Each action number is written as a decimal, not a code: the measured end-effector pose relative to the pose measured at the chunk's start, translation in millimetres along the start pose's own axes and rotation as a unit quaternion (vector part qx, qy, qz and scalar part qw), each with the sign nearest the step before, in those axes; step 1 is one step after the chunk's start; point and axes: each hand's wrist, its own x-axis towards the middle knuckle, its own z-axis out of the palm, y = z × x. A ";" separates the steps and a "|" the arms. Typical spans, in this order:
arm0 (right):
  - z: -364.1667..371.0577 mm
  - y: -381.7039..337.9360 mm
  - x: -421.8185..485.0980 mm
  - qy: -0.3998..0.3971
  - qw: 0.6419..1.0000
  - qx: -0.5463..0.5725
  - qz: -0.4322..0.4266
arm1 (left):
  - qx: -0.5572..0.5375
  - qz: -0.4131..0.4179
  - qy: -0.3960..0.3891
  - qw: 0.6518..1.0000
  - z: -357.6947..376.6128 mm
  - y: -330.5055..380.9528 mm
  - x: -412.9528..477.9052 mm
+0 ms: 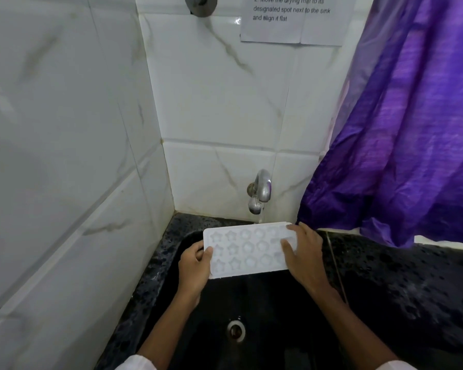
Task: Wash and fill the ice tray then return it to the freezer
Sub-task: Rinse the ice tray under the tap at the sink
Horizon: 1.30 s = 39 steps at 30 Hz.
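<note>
The left hand (195, 263) is clamped on the short end of the ice tray (247, 252) at its 9 o'clock side, the thumb laid over the rim and the fingers tucked beneath. The right hand (304, 255) is closed on the opposite end at 3 o'clock, with the thumb pressed on the upper face and the fingers wrapped over the far corner. The white tray, with star-shaped and rounded moulds facing up, is held roughly level over the black sink (265, 297), clear of its floor.

At 12 o'clock from the tray a metal tap (261, 190) is fixed to the tiled wall (64, 129), and what looks like a thin stream is seen falling from it to the tray's far edge. The drain (235, 331) lies at 6 o'clock. A wet black table (398, 276) is seen at 3 o'clock, with a purple sheet (412, 129) hung above it, and a printed note (292, 20) is stuck to the wall at 1 o'clock.

The washing or filling step is judged to be in hand; whether the moulds hold water cannot be told. Next, the tray needs to be drawn under the stream so each mould is reached, then kept level so nothing is spilled on the way to the freezer.
</note>
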 end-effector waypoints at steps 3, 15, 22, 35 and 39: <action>10.6 -10.6 8.5 0.018 0.994 -0.063 -0.084 | -0.010 -0.013 0.004 1.000 1.8 1.9 4.6; 22.7 -15.5 42.3 -0.063 0.966 -0.171 -0.186 | -0.040 -0.028 0.030 0.998 6.6 9.3 8.7; 20.0 -22.1 44.3 -0.125 0.952 -0.190 -0.207 | -0.040 -0.033 0.049 0.997 8.4 12.8 7.7; 19.0 -16.1 41.2 -0.114 0.960 -0.166 -0.193 | -0.057 -0.035 0.064 0.996 3.9 16.2 -2.0; 16.6 -17.9 36.8 -0.156 0.954 -0.177 -0.184 | -0.059 -0.040 0.067 0.995 6.3 17.7 -1.7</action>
